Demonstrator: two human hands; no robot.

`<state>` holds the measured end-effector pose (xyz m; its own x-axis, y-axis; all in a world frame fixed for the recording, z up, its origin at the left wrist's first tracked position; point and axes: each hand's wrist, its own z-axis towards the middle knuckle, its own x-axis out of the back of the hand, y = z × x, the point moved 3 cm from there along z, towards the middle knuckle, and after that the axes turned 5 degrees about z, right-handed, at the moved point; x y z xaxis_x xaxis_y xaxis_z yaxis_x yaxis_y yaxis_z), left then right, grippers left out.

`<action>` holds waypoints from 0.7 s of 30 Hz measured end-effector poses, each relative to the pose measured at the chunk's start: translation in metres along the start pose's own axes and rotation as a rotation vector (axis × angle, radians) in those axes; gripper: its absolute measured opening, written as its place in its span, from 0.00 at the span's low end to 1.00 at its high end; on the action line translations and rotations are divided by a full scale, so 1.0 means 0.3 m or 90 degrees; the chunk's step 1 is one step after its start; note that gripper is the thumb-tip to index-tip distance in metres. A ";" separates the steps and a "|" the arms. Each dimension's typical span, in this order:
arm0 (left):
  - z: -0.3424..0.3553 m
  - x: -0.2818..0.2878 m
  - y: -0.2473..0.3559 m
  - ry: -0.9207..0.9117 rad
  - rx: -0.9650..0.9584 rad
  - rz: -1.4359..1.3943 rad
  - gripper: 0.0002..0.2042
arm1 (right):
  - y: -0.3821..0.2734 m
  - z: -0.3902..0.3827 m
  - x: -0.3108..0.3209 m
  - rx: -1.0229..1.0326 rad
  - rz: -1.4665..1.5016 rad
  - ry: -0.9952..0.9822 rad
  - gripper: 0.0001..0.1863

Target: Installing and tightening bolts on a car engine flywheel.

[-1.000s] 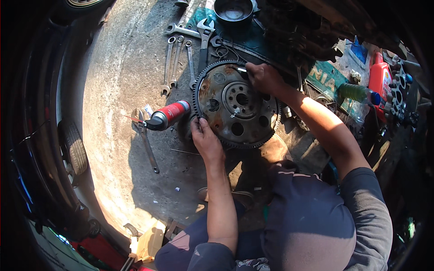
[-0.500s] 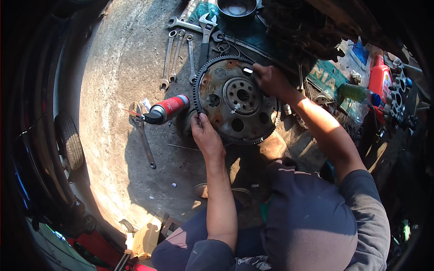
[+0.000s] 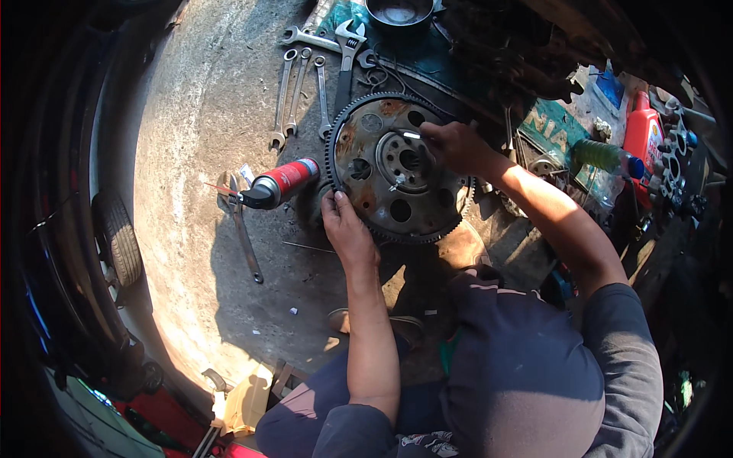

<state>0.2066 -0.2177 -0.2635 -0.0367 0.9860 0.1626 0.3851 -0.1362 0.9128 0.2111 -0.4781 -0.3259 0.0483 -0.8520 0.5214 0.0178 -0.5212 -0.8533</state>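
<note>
A round flexplate (image 3: 393, 204) with a toothed rim, several holes and rust patches is in front of me. My left hand (image 3: 349, 225) is closed on its near left rim, thumb on top. Over the plate's far right part, my right hand (image 3: 456, 145) pinches a small flat pale piece (image 3: 412, 135), whose kind I cannot make out. That piece is close to the raised centre ring; contact is not clear. Just left of the plate lies a red spray can (image 3: 290, 181) with a black top.
Several wrenches (image 3: 299, 93) and an adjustable wrench (image 3: 350, 47) lie beyond the plate. Another adjustable wrench (image 3: 243, 237) is beside the can. A round metal pan (image 3: 401, 11) stands at the far side. A green bottle (image 3: 599, 156) and a red jug (image 3: 643, 133) are at right.
My right hand has moved slightly nearer and inward over the plate, bringing the pale piece toward the centre ring. The left hand keeps its place on the rim.
</note>
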 end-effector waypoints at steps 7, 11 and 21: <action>0.005 0.001 0.002 0.001 -0.014 0.016 0.12 | 0.005 0.045 0.019 0.065 -0.029 -0.022 0.07; 0.001 -0.014 0.010 -0.009 -0.016 0.014 0.12 | 0.043 0.055 0.053 0.059 -0.085 0.053 0.07; -0.001 -0.005 -0.007 0.017 0.016 -0.054 0.13 | 0.019 -0.086 0.017 -0.057 -0.101 -0.015 0.08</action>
<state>0.2055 -0.2190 -0.2655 -0.0953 0.9909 0.0953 0.4026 -0.0492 0.9140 0.1857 -0.4869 -0.3279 0.0756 -0.7575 0.6485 -0.0613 -0.6526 -0.7552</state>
